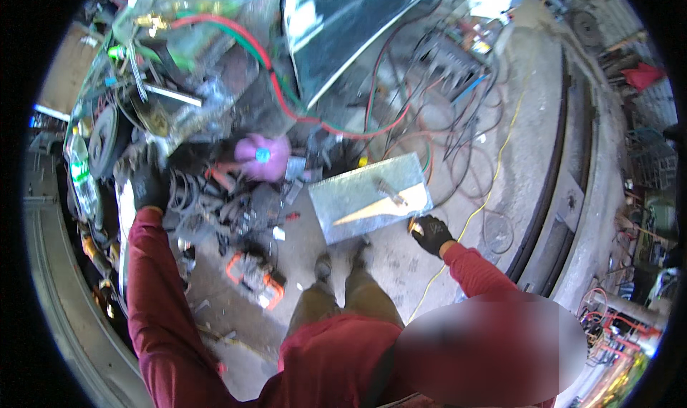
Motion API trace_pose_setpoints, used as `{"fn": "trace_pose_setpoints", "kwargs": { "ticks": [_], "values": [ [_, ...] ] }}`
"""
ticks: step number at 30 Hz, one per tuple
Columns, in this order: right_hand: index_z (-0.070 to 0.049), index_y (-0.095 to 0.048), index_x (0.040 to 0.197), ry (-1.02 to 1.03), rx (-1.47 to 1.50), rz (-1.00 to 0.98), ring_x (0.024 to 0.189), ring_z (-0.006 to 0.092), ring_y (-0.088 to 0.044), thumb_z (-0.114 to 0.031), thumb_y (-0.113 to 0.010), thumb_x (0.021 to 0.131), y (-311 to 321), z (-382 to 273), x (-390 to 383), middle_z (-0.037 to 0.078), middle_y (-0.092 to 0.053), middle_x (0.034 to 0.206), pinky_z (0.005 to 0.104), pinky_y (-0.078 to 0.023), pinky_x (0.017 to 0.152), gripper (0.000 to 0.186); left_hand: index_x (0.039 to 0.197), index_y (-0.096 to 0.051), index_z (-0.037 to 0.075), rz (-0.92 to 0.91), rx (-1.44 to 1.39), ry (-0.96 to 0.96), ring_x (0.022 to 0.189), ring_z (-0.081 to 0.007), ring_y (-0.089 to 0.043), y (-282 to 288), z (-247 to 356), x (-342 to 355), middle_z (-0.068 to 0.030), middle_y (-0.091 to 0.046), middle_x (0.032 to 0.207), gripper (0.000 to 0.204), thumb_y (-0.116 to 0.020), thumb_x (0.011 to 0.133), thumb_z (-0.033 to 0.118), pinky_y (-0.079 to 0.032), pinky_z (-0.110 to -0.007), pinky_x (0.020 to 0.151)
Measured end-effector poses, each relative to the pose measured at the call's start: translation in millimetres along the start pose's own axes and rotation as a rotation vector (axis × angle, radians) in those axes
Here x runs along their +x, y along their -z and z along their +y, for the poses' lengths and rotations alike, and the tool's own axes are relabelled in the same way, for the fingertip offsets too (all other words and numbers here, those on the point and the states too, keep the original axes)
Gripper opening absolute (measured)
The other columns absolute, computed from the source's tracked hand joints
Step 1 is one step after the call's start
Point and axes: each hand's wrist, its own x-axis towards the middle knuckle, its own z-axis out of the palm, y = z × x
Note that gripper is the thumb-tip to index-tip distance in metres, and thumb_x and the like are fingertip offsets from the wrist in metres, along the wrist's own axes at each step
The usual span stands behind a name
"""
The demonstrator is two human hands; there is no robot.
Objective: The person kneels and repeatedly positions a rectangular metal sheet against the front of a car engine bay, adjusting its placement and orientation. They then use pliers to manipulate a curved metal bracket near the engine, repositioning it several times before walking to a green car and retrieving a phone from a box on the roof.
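My left hand, in a dark glove, reaches to the cluttered bench at the left. Its fingers curl over something that blur hides, between a grey grinding disc or wheel and a pile of dark metal parts. My right hand, also gloved, is closed around a small thing with a yellowish tip that I cannot make out. It is close to the lower right corner of a grey sheet-metal panel or box. On that metal lie a pale pointed strip and a short dark piece.
A red hose and a green one run from brass fittings across the work area. Cables and a yellow cord lie over the floor at right. An orange-and-grey machine stands near my feet. A clear bottle is at left.
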Motion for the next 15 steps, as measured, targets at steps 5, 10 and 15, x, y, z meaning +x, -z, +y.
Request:
{"fn": "trace_pose_setpoints", "kwargs": {
  "ticks": [5, 10, 15],
  "values": [
    [-0.005, -0.071, 0.107, 0.037, 0.24, 0.207, 0.103, 0.0423, -0.068, -0.033, -0.059, 0.101, 81.4, -56.2, -35.6, 0.023, -0.071, 0.104, 0.0522, -0.053, 0.091, 0.031, 0.163, -0.041, 0.011, -0.127, -0.024, 0.098, 0.156, -0.0388, -0.035, 25.4, 21.0, 2.0, -0.0149, -0.041, 0.168, 0.07, -0.06, 0.102, 0.039, -0.024, -0.06, 0.127],
    [-0.002, -0.072, 0.111, 0.133, 0.413, 0.319, 0.103, 0.0368, -0.071, -0.029, -0.064, 0.101, 174.0, -150.0, -87.2, 0.022, -0.071, 0.107, 0.0444, -0.055, 0.091, 0.03, 0.165, -0.039, 0.015, -0.139, -0.207, 0.155, 0.158, -0.0383, -0.031, 32.4, 25.6, 0.6, -0.0124, -0.037, 0.171, 0.079, -0.058, 0.101, 0.058, -0.024, -0.064, 0.126],
    [-0.002, -0.07, 0.111, 0.322, 0.44, 0.445, 0.101, 0.0375, -0.069, -0.025, -0.066, 0.102, 226.0, -244.1, -116.6, 0.021, -0.07, 0.107, 0.0449, -0.054, 0.089, 0.025, 0.159, -0.044, 0.006, 0.185, -0.559, 0.076, 0.152, -0.0428, -0.038, 21.7, 38.1, -2.2, -0.0233, -0.044, 0.163, 0.076, -0.059, 0.102, 0.053, -0.017, -0.063, 0.126]
  ]
}}
